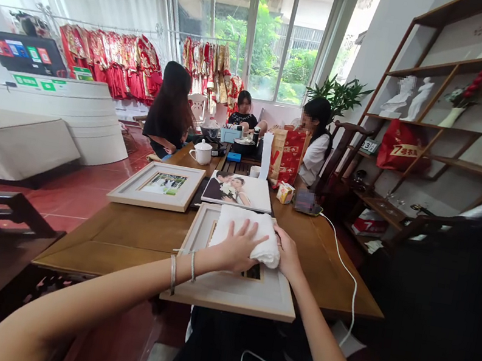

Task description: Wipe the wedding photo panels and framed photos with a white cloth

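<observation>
A pale wooden picture frame (232, 287) lies flat at the near edge of the wooden table (130, 236). On it rests a white folded cloth (246, 226). My left hand (236, 247) lies on the cloth with fingers spread, bracelets on the wrist. At the cloth's right end my right hand (289, 255) grips it, fingers curled round its edge. The cloth covers most of the picture inside the frame.
A second framed photo (158, 184) and a photo album (239, 191) lie farther up the table. A phone (308, 203) with a white cable (346, 272), a small box, a teapot (202, 152) and a red bag stand beyond. Three people sit at the far end. Shelves stand right.
</observation>
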The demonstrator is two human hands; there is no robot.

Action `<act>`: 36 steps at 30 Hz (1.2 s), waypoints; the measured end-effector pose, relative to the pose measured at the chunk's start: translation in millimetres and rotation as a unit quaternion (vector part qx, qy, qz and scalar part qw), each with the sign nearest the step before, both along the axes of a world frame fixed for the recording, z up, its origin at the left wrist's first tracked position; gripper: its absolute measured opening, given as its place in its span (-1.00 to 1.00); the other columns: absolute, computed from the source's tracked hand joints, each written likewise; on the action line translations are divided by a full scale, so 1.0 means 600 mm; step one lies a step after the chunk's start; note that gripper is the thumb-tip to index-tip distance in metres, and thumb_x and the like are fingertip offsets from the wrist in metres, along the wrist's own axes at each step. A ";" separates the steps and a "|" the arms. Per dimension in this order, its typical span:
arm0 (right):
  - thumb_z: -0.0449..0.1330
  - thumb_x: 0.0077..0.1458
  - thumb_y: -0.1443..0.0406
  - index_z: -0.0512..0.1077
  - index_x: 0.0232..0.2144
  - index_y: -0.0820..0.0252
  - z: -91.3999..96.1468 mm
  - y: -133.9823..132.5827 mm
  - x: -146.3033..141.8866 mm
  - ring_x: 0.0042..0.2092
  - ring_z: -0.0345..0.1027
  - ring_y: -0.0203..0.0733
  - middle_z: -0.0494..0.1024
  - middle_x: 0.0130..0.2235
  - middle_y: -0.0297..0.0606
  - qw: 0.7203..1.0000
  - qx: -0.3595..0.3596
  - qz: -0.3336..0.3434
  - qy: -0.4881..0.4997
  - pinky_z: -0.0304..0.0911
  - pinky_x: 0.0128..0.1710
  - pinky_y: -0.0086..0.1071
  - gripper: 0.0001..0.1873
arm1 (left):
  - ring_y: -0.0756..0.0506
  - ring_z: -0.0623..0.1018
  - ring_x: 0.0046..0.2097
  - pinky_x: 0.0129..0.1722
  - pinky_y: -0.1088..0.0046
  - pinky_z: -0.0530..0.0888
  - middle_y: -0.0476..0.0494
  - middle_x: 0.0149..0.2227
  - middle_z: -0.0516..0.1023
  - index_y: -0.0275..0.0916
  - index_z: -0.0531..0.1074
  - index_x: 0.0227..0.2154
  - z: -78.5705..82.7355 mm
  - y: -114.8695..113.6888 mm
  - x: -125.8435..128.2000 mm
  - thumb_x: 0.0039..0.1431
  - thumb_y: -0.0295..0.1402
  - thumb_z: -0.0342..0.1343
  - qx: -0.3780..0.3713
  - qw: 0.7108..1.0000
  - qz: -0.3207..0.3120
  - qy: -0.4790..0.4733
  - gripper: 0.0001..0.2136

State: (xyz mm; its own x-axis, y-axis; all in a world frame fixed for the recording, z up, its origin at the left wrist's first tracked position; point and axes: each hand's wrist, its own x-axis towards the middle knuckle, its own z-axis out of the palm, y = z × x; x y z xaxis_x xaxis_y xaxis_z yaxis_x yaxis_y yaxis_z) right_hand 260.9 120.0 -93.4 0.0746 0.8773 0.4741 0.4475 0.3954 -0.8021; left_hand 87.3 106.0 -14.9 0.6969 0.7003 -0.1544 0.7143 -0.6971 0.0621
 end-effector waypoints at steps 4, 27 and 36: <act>-0.02 0.04 0.35 0.29 0.06 0.09 -0.008 0.003 0.003 0.07 0.35 -0.12 0.46 0.05 -0.17 0.999 -0.022 0.005 0.045 0.25 0.06 -0.20 -0.51 | -0.44 -0.23 0.31 0.13 -0.31 -0.11 -0.28 0.34 -0.19 -0.08 -0.10 0.27 0.022 -0.020 -0.010 0.22 -0.14 -0.09 -0.050 0.998 -0.046 -0.004 -0.41; 0.04 -0.02 0.44 0.35 -0.02 0.16 0.004 -0.002 -0.006 0.08 0.33 -0.15 0.48 0.03 -0.13 0.998 -0.050 -0.027 -0.028 0.14 0.14 -0.14 -0.54 | -0.27 -0.12 0.32 0.22 -0.03 0.03 -0.18 0.34 -0.11 0.03 -0.02 0.25 0.060 -0.153 -0.133 -0.17 -0.63 0.07 0.015 0.986 0.140 0.089 -0.14; 0.08 -0.04 0.43 0.37 -0.06 0.18 0.007 -0.005 -0.004 -0.05 0.41 -0.12 0.56 -0.13 -0.14 0.998 -0.025 -0.044 -0.044 0.22 0.04 -0.16 -0.57 | -0.34 -0.06 0.31 0.13 -0.17 0.11 -0.29 0.32 -0.05 -0.03 -0.04 0.25 0.028 -0.023 -0.069 0.03 -0.48 0.09 0.067 0.995 0.065 0.030 -0.28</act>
State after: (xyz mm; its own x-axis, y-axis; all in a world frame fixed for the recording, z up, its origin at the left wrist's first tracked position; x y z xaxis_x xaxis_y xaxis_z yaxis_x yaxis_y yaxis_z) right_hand 258.8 116.9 -89.4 0.1125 0.8914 0.4390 0.5489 0.3125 -0.7753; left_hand 45.8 92.2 1.6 0.5908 0.8016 -0.0915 0.7991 -0.5970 -0.0705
